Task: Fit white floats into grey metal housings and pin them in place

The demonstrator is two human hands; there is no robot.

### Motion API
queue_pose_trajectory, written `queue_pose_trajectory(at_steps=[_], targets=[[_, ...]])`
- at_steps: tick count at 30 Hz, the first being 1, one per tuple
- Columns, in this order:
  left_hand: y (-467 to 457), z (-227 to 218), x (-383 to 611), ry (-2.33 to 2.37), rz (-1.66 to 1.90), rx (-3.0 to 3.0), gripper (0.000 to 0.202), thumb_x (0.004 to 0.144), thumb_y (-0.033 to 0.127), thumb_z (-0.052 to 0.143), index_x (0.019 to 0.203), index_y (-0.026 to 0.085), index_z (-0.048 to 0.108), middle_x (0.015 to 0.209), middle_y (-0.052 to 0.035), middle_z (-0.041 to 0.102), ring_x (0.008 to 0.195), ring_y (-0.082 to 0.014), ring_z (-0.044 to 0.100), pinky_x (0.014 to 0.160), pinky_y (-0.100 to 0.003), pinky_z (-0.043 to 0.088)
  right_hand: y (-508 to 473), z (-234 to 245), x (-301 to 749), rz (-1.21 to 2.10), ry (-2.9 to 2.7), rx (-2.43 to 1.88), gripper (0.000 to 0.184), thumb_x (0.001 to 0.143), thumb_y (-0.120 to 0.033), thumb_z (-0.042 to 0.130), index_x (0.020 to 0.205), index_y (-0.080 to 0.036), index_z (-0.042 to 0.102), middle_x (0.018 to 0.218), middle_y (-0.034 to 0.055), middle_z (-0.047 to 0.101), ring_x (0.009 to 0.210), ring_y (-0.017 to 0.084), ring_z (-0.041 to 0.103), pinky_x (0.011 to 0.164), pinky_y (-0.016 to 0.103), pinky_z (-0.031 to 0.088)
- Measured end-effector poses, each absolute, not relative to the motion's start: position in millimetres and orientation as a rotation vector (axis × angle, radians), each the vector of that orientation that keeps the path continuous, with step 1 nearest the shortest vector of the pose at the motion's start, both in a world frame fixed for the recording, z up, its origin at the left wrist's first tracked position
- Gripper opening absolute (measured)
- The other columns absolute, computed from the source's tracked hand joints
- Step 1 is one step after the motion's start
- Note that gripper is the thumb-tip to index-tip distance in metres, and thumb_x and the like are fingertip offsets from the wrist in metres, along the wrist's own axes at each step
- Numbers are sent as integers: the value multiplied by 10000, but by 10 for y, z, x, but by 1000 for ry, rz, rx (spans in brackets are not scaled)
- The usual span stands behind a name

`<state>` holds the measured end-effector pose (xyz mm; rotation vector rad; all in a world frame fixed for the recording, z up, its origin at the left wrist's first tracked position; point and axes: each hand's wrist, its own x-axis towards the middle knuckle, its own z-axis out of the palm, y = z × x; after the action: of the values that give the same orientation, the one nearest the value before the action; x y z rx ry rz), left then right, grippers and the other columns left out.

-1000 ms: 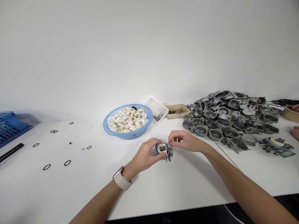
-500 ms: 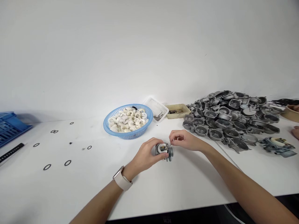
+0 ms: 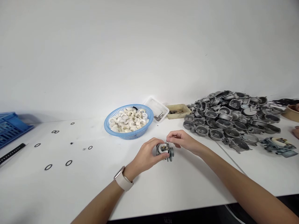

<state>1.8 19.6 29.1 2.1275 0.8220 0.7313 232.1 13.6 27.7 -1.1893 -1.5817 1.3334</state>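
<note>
My left hand (image 3: 147, 154) is wrapped round a grey metal carburetor body (image 3: 171, 152), holding it on the white table. A white C-shaped float (image 3: 161, 149) sits in its open top, around small brass-coloured parts. Just above the carburetor's back right edge, my right hand (image 3: 181, 139) is closed in a pinch. A tiny length of thin metal pin (image 3: 168, 143) shows below its fingertips; the rest is hidden by the fingers.
Behind the hands stand a blue basket (image 3: 108, 130) of white floats, a white tray (image 3: 153, 104) of pins and a cream tray (image 3: 178, 116). Metal bowls (image 3: 217, 133) are heaped at right, near another carburetor (image 3: 277, 146). Black rings (image 3: 68, 163) lie at left. Another person's hand (image 3: 296, 132) shows far right.
My right hand has shifted slightly left, bringing the pinched fingertips over the back of the carburetor. My left hand still holds the carburetor in place. The whole view has drifted very slightly.
</note>
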Motion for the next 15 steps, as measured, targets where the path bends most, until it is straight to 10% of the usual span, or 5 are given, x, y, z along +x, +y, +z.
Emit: queue_pose_trajectory(at_steps=[15], targets=[[193,261,27,804,756,2162,306,875,421,725,1137,290,639,1105,16,654,1001,-188,614,875,-308,471,68,261,2248,1471,-1442,-1146,272,837,-432,735,846,-161,706,761,5,549,612,88,378,570,252,295]])
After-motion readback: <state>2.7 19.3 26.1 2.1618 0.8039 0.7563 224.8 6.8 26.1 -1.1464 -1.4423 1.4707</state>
